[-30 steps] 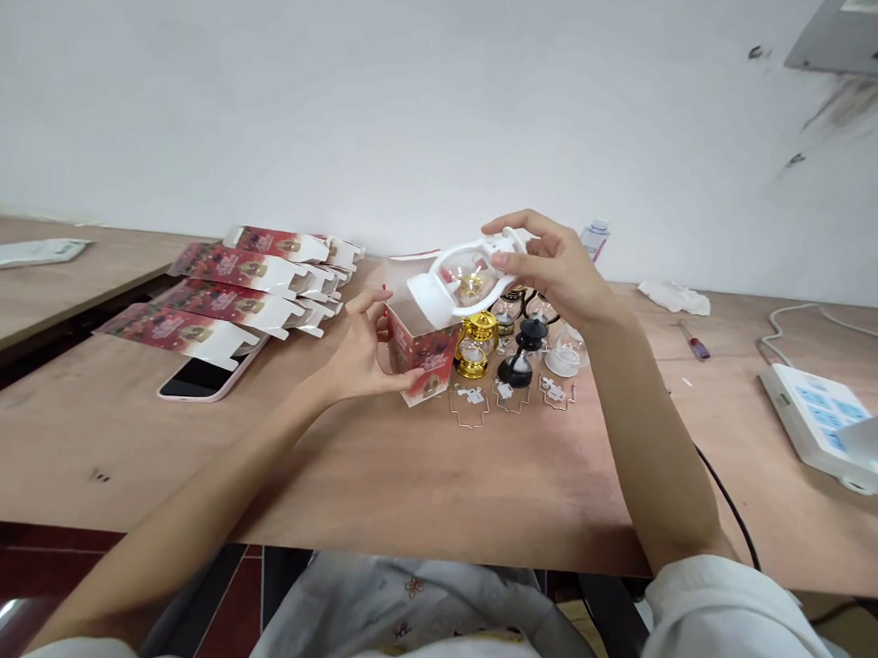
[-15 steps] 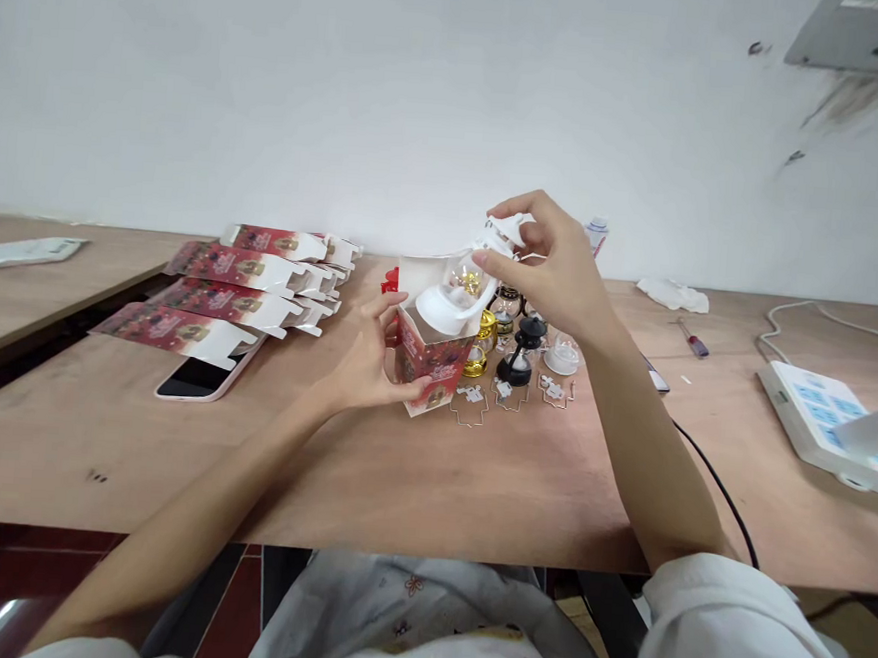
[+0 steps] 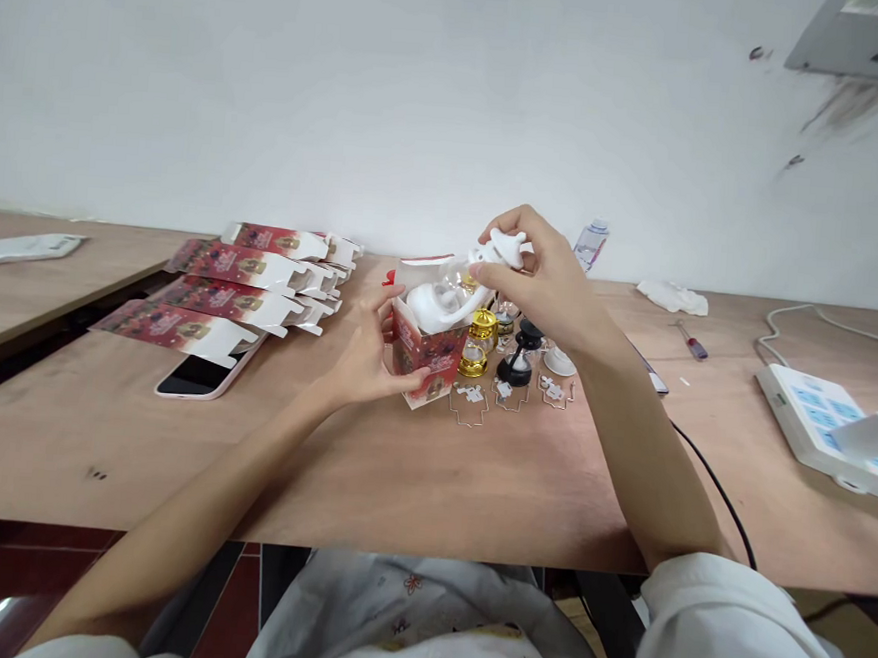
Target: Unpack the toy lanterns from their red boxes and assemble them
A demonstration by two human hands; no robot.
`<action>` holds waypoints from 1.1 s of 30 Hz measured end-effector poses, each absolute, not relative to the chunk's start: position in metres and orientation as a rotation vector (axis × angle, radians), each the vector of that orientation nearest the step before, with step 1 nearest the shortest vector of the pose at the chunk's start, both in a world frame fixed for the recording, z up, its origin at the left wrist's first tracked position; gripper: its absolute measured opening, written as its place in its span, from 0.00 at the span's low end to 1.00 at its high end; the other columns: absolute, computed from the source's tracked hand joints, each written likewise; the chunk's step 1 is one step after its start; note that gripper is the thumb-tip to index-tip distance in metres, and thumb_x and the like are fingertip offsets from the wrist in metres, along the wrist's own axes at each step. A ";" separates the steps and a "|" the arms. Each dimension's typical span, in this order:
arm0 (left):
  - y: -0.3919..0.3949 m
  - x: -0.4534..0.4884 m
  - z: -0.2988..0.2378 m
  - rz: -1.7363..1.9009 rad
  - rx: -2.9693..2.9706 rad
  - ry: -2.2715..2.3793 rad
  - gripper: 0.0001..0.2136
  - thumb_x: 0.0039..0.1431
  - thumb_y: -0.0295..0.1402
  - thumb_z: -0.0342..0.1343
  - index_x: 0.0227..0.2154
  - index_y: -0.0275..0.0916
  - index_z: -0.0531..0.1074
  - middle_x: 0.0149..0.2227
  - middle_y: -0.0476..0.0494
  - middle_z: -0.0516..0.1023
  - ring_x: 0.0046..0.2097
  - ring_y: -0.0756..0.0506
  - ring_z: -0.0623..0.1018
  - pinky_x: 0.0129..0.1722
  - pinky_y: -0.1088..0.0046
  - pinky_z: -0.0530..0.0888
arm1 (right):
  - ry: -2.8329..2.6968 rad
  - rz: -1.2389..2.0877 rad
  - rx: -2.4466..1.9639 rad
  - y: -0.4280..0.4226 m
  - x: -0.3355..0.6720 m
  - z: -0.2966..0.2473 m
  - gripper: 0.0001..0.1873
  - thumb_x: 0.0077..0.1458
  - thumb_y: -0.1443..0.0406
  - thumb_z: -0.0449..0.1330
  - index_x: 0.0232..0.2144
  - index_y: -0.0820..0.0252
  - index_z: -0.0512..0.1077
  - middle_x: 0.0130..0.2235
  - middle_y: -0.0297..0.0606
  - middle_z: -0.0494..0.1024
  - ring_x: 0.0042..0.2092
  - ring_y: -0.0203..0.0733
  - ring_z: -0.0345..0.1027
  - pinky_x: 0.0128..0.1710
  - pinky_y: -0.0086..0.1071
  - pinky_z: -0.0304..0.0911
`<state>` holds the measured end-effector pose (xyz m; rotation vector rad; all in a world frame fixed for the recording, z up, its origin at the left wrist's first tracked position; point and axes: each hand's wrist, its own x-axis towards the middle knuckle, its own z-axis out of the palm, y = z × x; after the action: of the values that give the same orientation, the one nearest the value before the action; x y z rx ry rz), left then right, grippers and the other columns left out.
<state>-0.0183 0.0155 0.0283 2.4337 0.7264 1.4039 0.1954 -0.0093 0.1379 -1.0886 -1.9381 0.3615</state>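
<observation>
My left hand point(image 3: 368, 356) is wrapped round a red printed cardboard box point(image 3: 429, 360), its top open and tilted. In my right hand point(image 3: 538, 266) is a small white lantern point(image 3: 452, 295), gripped by its cap. The lantern leans, its white base inside the mouth of the box and its clear body above the rim. Just right of the box stand a gold lantern point(image 3: 480, 332) and a black lantern point(image 3: 519, 360). A white lantern point(image 3: 559, 362) is partly hidden behind my right wrist. In front of them lie several thin wire pieces point(image 3: 470, 407) with small white tags.
Flattened red boxes point(image 3: 216, 298) lie in a stack at left, over a phone point(image 3: 199, 377). A clear bottle point(image 3: 590, 244) stands by the wall. To the right are a tissue point(image 3: 673, 297), a screwdriver point(image 3: 692, 342), a power strip point(image 3: 834, 427) and a black cable point(image 3: 720, 489).
My right hand has moved slightly down and left, tilting the white lantern further. Its base has gone deeper into the box. My left hand stays on the box.
</observation>
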 end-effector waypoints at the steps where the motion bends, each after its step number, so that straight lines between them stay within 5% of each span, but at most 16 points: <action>1: 0.016 -0.018 0.028 1.402 2.435 0.727 0.45 0.41 0.32 0.66 0.57 0.48 0.42 0.54 0.35 0.56 0.50 0.39 0.70 0.40 0.60 0.76 | -1.927 0.349 -1.084 -0.010 0.195 0.138 0.13 0.51 0.61 0.55 0.41 0.55 0.62 0.39 0.37 0.62 0.36 0.39 0.59 0.34 0.35 0.58; 12: 0.014 -0.020 0.026 1.402 2.364 0.779 0.45 0.40 0.33 0.67 0.57 0.48 0.44 0.54 0.36 0.57 0.46 0.42 0.72 0.39 0.60 0.77 | -1.984 0.456 -0.987 -0.009 0.192 0.134 0.13 0.52 0.57 0.58 0.39 0.54 0.63 0.42 0.37 0.62 0.39 0.39 0.61 0.35 0.35 0.60; 21: 0.010 -0.015 0.035 1.412 2.112 0.718 0.41 0.42 0.34 0.67 0.55 0.50 0.45 0.53 0.39 0.62 0.40 0.46 0.75 0.37 0.65 0.77 | -1.965 0.747 -0.747 -0.009 0.198 0.140 0.24 0.41 0.53 0.67 0.36 0.56 0.62 0.41 0.35 0.66 0.40 0.38 0.62 0.35 0.32 0.61; 26: 0.011 -0.016 0.033 1.458 2.140 0.703 0.41 0.41 0.34 0.67 0.54 0.50 0.46 0.54 0.39 0.60 0.40 0.47 0.74 0.34 0.68 0.77 | -2.062 0.637 -0.782 -0.009 0.200 0.139 0.27 0.40 0.51 0.67 0.39 0.55 0.63 0.41 0.36 0.68 0.39 0.38 0.63 0.32 0.31 0.61; 33: 0.008 -0.013 0.026 1.417 2.330 0.680 0.44 0.40 0.33 0.67 0.57 0.48 0.45 0.58 0.34 0.54 0.51 0.40 0.71 0.42 0.58 0.76 | -2.086 0.256 -1.054 -0.015 0.191 0.139 0.26 0.46 0.43 0.59 0.37 0.56 0.65 0.30 0.34 0.67 0.32 0.37 0.61 0.29 0.31 0.53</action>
<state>-0.0126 0.0080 0.0258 2.3297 0.6801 1.4169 0.1910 -0.0149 0.1388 -1.0536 -2.0859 0.2559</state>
